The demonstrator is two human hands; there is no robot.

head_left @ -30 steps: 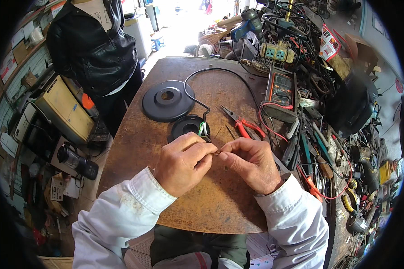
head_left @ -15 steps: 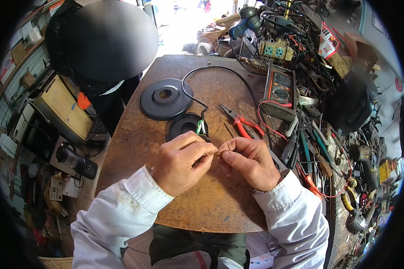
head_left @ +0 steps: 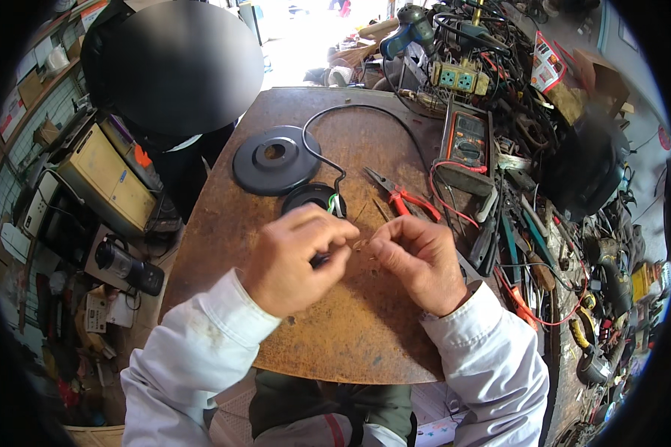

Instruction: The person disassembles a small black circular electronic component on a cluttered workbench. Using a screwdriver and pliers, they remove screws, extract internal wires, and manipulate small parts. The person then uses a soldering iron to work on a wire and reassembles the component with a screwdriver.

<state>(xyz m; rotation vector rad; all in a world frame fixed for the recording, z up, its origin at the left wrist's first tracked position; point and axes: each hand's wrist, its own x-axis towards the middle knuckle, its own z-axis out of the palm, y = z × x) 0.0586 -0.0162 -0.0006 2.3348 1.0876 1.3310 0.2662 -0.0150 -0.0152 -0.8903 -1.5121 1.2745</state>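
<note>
Over the wooden table, my left hand [head_left: 294,261] is curled and slightly smeared, with something dark showing inside its fingers. My right hand [head_left: 423,264] is beside it, thumb and forefinger pinched together; a small thin piece seems to show at their tips, too small to name. The fingertips of the two hands are slightly apart. Just beyond my left hand, partly hidden by it, lies a small round black housing [head_left: 294,200]. Green and white wires [head_left: 337,204] stick up there beside a black cable [head_left: 365,112]. Red-handled pliers [head_left: 406,200] lie beyond my right hand.
A wide black disc [head_left: 250,170] with a central hole lies farther left on the table [head_left: 343,350]. A multimeter [head_left: 468,141] with a red lead stands at the right, beside piled tools and cables. Another person [head_left: 101,67] stands at the far left.
My fingertips have come apart; before, they met at a small piece. My left hand has shifted slightly left. The pliers and black disc lie as before.
</note>
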